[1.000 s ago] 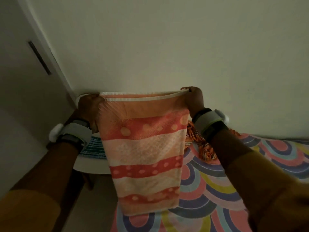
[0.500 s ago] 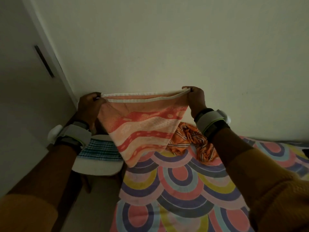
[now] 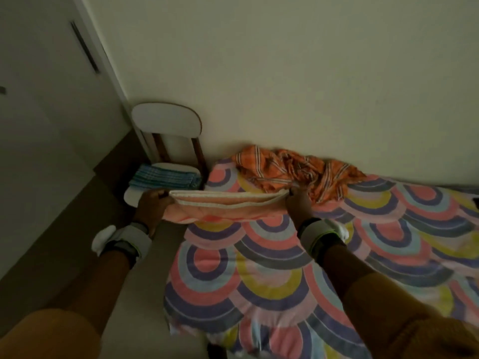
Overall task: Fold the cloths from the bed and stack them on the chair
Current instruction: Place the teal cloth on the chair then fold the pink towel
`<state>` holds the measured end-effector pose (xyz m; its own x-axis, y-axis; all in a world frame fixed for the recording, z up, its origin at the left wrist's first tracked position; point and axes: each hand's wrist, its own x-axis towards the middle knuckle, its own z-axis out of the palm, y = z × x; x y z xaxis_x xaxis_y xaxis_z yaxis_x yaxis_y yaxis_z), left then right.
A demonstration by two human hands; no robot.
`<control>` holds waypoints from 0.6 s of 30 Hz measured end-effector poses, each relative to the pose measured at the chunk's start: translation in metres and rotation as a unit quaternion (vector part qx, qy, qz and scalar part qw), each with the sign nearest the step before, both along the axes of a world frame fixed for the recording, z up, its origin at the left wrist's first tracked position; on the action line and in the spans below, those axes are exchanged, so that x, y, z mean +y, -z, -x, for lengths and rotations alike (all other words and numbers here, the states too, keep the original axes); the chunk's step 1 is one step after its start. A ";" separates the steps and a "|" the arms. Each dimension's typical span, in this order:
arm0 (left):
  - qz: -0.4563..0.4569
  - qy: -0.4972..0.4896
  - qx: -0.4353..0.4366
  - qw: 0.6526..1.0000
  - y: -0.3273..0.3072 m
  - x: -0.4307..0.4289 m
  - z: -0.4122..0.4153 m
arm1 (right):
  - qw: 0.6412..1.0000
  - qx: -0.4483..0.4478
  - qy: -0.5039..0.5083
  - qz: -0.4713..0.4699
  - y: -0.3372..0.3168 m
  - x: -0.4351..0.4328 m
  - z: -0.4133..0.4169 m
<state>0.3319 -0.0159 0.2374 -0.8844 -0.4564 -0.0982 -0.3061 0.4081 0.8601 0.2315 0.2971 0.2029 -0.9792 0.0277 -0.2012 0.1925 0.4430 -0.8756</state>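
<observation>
A peach and red striped cloth [image 3: 223, 211] with a white hem lies partly on the corner of the bed [image 3: 285, 268]. My left hand [image 3: 153, 206] grips its left end and my right hand [image 3: 298, 203] grips its right end. The cloth is stretched between them and its left part overhangs the bed edge. A crumpled orange plaid cloth [image 3: 293, 172] lies on the bed against the wall, just beyond my right hand. A folded blue striped cloth [image 3: 166, 177] rests on the seat of the white chair [image 3: 166, 123] beyond my left hand.
The bed has a cover of coloured arcs and fills the right half of the view. A bare wall runs behind the bed and chair. A door or cupboard front [image 3: 39, 112] stands at the left. Floor [image 3: 145, 281] shows between my arms.
My hands have lowered the striped cloth from chest height down onto the bed corner, so it no longer hangs. The view has tilted down and the chair back now shows.
</observation>
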 end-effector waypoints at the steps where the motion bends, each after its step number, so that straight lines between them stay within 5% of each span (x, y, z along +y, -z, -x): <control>1: -0.002 0.008 -0.028 1.000 0.017 0.008 -0.017 | 1.000 -0.015 -0.004 -0.003 0.022 0.012 -0.018; 10: -0.006 0.103 -0.272 0.957 0.118 0.052 -0.112 | 0.988 -0.144 -0.034 -0.051 0.135 0.065 -0.123; 18: 0.009 0.053 -0.202 0.978 0.183 0.019 0.003 | 0.991 -0.112 -0.036 -0.068 0.188 0.036 -0.009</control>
